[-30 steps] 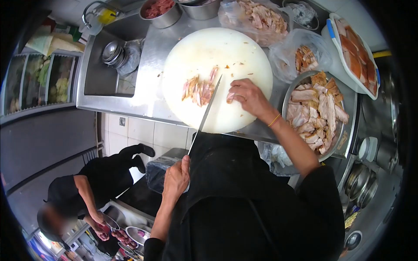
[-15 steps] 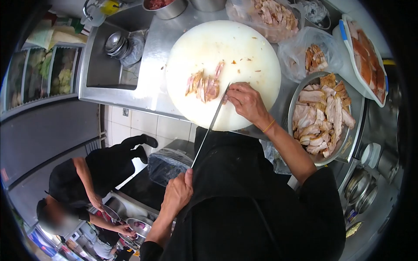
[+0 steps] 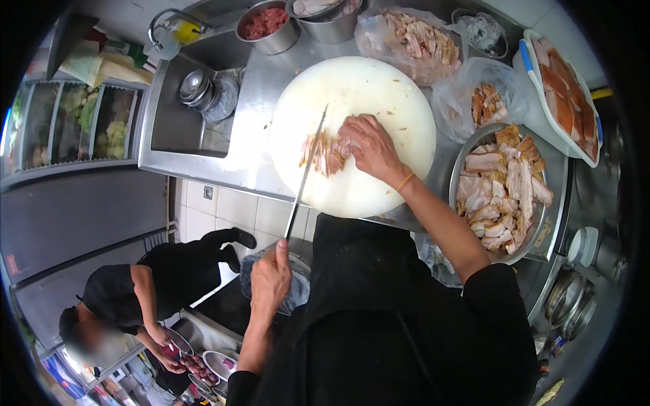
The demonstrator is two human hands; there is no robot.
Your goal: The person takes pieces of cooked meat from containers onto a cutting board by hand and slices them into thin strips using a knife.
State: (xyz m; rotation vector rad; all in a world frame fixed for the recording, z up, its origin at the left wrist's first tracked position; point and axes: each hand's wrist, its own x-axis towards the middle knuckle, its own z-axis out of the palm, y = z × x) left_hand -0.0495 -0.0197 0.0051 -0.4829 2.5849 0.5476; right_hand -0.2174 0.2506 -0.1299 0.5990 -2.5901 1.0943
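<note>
My left hand (image 3: 271,274) is closed round the handle of a long knife (image 3: 302,183). The blade reaches up over the round white cutting board (image 3: 413,155), and its middle lies across the left part of a small heap of sliced meat (image 3: 330,161). At the heap's right side, my right hand (image 3: 374,147) has its fingers bent and pressed together on the slices. The fingertips are partly hidden by the hand. Small brown scraps of meat dot the board's upper right.
To the right stands a metal bowl of cooked meat pieces (image 3: 497,183). Behind are bags of sliced meat (image 3: 423,40), a white tray of meat slabs (image 3: 569,101) and a pot of red meat (image 3: 267,27). A sink (image 3: 186,128) is at left. A co-worker (image 3: 162,284) handles bowls at lower left.
My right hand has moved left and slightly up onto the slices. The knife has swung left from beside my right fingers to across the heap. The view has shifted a little.
</note>
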